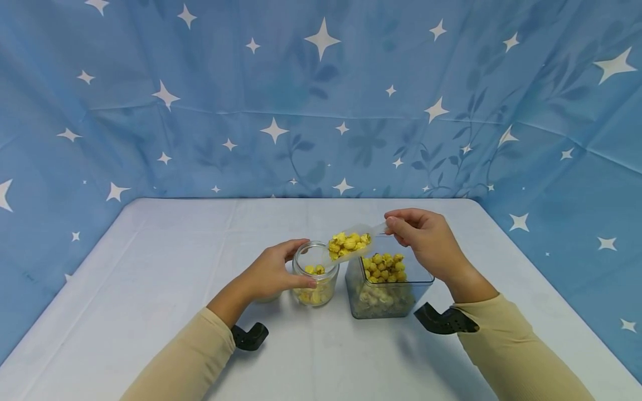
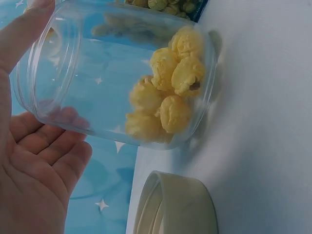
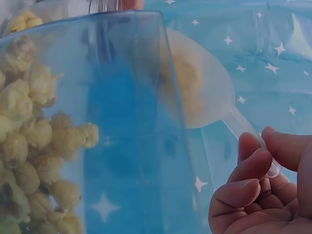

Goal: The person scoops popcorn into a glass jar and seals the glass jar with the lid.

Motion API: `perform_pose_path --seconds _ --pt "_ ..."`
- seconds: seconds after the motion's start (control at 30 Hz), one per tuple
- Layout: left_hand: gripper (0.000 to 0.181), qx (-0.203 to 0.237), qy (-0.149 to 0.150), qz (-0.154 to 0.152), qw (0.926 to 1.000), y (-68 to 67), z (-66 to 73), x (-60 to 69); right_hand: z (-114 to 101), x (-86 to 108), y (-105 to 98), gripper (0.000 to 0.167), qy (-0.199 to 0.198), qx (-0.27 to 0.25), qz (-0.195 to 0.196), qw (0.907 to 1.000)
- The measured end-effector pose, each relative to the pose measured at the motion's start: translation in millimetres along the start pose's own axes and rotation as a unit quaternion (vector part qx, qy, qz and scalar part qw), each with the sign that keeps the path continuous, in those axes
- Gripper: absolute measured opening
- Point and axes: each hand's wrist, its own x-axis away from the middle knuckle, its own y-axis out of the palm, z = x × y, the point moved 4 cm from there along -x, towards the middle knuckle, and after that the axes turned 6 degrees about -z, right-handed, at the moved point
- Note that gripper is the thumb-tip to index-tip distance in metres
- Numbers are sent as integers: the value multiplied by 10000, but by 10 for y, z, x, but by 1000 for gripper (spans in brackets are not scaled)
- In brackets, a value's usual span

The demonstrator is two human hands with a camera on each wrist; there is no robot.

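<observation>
White cloth covers the table (image 1: 200, 239), and near its middle, between the left and right edges, we have a clear round plastic-looking jar (image 2: 105, 87) standing upright with some yellow popcorn at its bottom. Just to its right, towards the table's right edge, stands a smoky blue transparent square box (image 1: 420, 287) of popcorn; a cream round lid (image 2: 190, 204) lies to the jar's left, partly hidden by our arm in the head view.

To tip this load in cleanly, we should bring the translucent white plastic scoop (image 1: 353, 255) well over the jar's mouth, its lip inside the rim, then tilt it slowly, since the yellow popcorn (image 1: 349, 242) is heaped and pieces could roll off the side. Its tip seems to reach the rim's right side, though we cannot tell whether they touch.

Our left hand (image 1: 278, 271) is curved wide around the jar's upper part, thumb in front and fingers behind; a steady, light hold should do. Our right hand (image 1: 421, 236) is nearly closed, pinching the end of the scoop's handle between thumb and fingers above the box
</observation>
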Motion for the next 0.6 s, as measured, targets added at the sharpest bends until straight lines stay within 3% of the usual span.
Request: perform_pose_path --seconds 0.6 --pt "91 15 -5 -20 10000 -9 6 3 -50 -29 13 31 -75 317 67 9994"
